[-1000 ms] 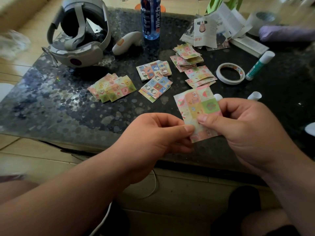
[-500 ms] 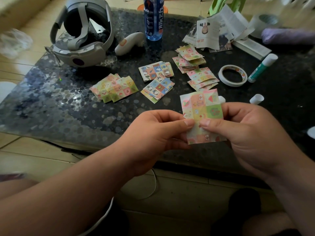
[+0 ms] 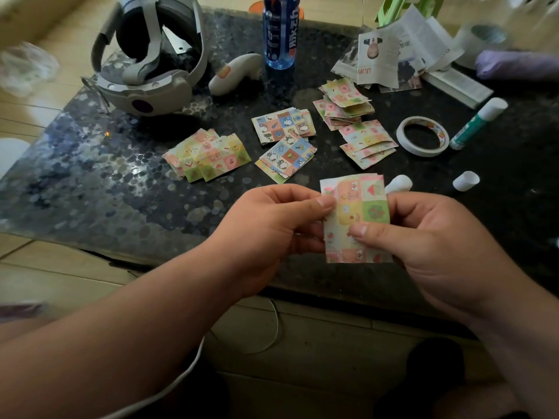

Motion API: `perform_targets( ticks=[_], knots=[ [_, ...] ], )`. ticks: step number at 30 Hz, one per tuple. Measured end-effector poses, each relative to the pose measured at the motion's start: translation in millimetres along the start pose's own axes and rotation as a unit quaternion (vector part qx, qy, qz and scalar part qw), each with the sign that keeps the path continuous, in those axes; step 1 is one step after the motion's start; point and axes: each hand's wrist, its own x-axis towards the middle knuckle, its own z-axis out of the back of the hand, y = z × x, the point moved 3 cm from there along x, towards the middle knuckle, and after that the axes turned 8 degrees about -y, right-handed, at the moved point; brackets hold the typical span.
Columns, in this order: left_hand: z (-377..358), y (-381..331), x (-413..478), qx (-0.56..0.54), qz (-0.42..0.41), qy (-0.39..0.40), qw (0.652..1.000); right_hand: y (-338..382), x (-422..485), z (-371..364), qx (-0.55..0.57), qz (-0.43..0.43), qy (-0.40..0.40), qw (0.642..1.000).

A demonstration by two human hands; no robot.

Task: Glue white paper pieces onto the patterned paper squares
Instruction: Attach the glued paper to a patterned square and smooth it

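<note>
A patterned paper square (image 3: pixel 360 207) with pastel cartoon checks is held upright over the table's near edge. My left hand (image 3: pixel 272 231) pinches its left edge with thumb and fingers. My right hand (image 3: pixel 432 243) pinches it from the right, thumb across its lower middle. Several more patterned squares lie on the dark table in piles (image 3: pixel 208 158), (image 3: pixel 286 143), (image 3: pixel 357 125). A green glue stick (image 3: pixel 475 124) with a white cap lies at the right. A white cap (image 3: pixel 465 180) and another white piece (image 3: pixel 399 183) lie just beyond my right hand.
A roll of tape (image 3: pixel 422 136) lies beside the glue stick. At the back stand a grey headset (image 3: pixel 151 65), a white controller (image 3: pixel 234 74) and a blue bottle (image 3: pixel 279 31). Folded printed papers (image 3: pixel 399 52) and a purple object (image 3: pixel 514 66) sit at the back right.
The paper has turned from tilted to nearly upright in my hands. My left thumb has moved up its left edge, and my right thumb has shifted toward its lower middle.
</note>
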Motion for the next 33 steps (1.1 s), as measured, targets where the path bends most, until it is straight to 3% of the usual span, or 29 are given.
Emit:
perform_targets(
  ticks=[6,13,19,26,33],
  knots=[
    [4,4,5,-0.010,-0.007,-0.021,1.000,-1,8,-3,0.016,0.007,-0.033,0.999],
    [4,10,5,0.014,0.034,0.045,0.998,-3,13,-7,0.038,0.002,-0.051,0.998],
    [5,9,6,0.021,0.023,0.034,0.999,-2,13,-7,0.017,-0.007,-0.050,0.999],
    [6,2,7,0.032,-0.031,0.002,0.999,3,9,-6,-0.082,0.038,-0.019,0.996],
    [8,-7,-1,0.125,-0.108,0.033,0.986,6,9,-1,-0.027,0.117,-0.087,0.989]
  ],
)
